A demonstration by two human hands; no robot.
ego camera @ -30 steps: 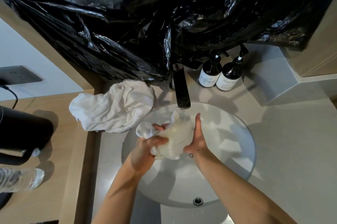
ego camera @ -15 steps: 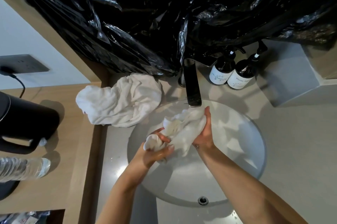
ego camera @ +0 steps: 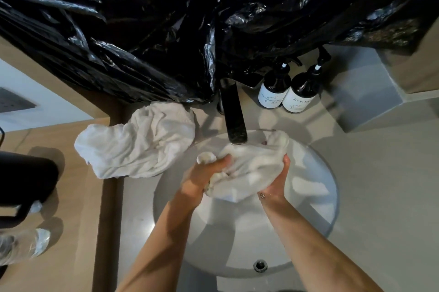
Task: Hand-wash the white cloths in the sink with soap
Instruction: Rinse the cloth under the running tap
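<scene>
A wet white cloth (ego camera: 251, 168) is bunched between both hands over the round white sink (ego camera: 316, 196), just below the dark tap (ego camera: 234, 123). My left hand (ego camera: 202, 177) is clenched on the cloth's left end, and a small wad pokes out above the fist. My right hand (ego camera: 276, 182) cups the cloth from the right and underneath. A second white cloth (ego camera: 135, 146) lies crumpled on the counter left of the sink. Two dark pump bottles of soap (ego camera: 273, 92) (ego camera: 300, 95) stand behind the sink, right of the tap.
Black plastic sheeting (ego camera: 190, 20) hangs over the wall behind the tap. A black kettle (ego camera: 21, 184) and a clear plastic bottle (ego camera: 21, 246) sit on the wooden shelf at the left. The sink's overflow hole (ego camera: 260, 265) is at the near rim.
The cloth has been stretched out wider between the hands, its far end now up beside the tap. The right hand went from flat against the cloth to cupping it from below.
</scene>
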